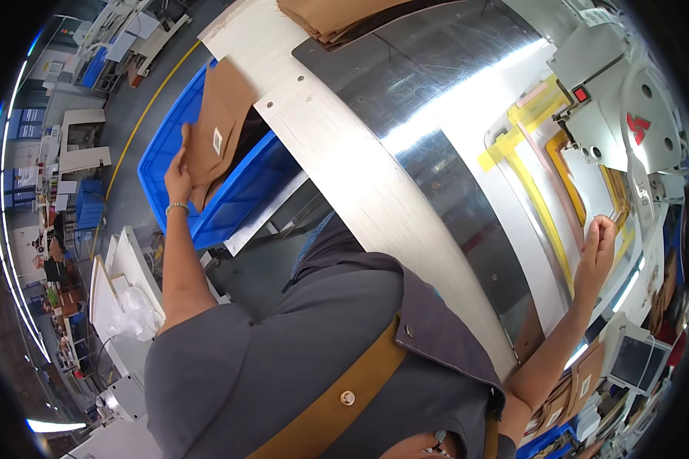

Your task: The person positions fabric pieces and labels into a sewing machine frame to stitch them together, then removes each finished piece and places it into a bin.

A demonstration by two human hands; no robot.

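Observation:
At the left, my left hand (pixel 178 180) is closed on the edge of a brown flat cut piece (pixel 223 115), either leather or fabric, with a small white label on it. The piece is tilted over a blue plastic bin (pixel 161 157), and more dark material shows inside the bin beneath it. On the right, my right hand (pixel 599 239) is raised beside the yellow-edged clamp frame (pixel 563 172) under a sewing machine head (pixel 616 99). Its fingers are curled together; whatever is between them, if anything, is hidden. Yellow tape (pixel 540 206) lines a white template around the frame.
A shiny metal plate (pixel 406 84) is set into the pale worktable (pixel 360 176). Brown pieces (pixel 333 17) lie stacked at its far edge. More labelled brown pieces (pixel 578 394) and a grey control screen (pixel 637 362) are at the lower right. A white cabinet (pixel 122 268) stands at left.

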